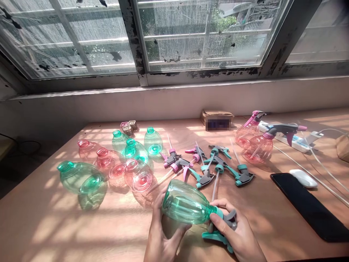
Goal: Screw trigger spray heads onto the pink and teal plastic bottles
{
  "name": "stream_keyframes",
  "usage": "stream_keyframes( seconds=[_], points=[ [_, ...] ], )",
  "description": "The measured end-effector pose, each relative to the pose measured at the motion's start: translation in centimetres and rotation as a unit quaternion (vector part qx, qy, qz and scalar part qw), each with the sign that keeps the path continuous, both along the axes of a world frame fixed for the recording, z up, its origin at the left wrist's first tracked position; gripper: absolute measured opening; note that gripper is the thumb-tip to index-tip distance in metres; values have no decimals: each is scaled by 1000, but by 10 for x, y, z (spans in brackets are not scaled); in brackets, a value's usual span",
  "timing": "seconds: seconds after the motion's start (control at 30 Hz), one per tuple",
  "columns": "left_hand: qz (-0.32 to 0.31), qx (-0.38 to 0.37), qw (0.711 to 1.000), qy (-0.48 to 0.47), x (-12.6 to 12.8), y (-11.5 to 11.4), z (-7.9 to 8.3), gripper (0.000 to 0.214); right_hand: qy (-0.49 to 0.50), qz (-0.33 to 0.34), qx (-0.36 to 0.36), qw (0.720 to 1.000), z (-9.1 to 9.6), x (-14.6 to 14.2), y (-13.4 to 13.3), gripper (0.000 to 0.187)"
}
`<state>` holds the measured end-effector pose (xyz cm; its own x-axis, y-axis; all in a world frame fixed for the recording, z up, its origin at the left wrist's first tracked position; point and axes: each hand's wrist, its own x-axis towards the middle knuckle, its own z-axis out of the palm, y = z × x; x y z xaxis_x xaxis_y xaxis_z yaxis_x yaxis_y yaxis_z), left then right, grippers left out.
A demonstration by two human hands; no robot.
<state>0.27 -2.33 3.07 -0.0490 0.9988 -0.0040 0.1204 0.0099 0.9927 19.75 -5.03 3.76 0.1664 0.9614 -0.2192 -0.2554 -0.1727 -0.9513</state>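
A clear green bottle [188, 203] lies sideways in the air above the table, its base to the left. My left hand [165, 233] grips it around the base end. At the neck, my right hand [234, 229] closes its fingers around the collar of a grey and teal trigger spray head [218, 236], which sits on the bottle's mouth. Whether the thread is tight cannot be seen. Just beyond lie several loose spray heads, teal ones [218, 165] and pink ones [177, 160], with thin dip tubes. Headless green bottles [79, 178] and pink bottles [140, 176] stand or lean to the left.
Two pink bottles with spray heads [257, 149] stand at the right, near a white power strip [296, 142] with cables. A black phone [308, 207] and a white mouse [304, 178] lie at the right. A small cardboard box [218, 113] and little blocks [128, 127] sit by the wall.
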Motion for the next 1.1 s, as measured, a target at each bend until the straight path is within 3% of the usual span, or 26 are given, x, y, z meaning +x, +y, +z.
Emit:
stream_keyframes(
  seconds=[0.13,0.43,0.77,1.1],
  points=[
    [9,-11,999,-47,1,-2,1,81,1,9,-1,1000,-4,1,0,49],
    [11,-36,998,-57,5,-1,16,85,-14,14,9,1000,-5,0,0,50],
    [6,3,999,-32,-2,3,-4,74,11,21,13,1000,-8,1,-1,50],
    [14,0,1000,-12,-2,2,-15,75,5,25,21,999,-10,1,-1,46]
  ],
)
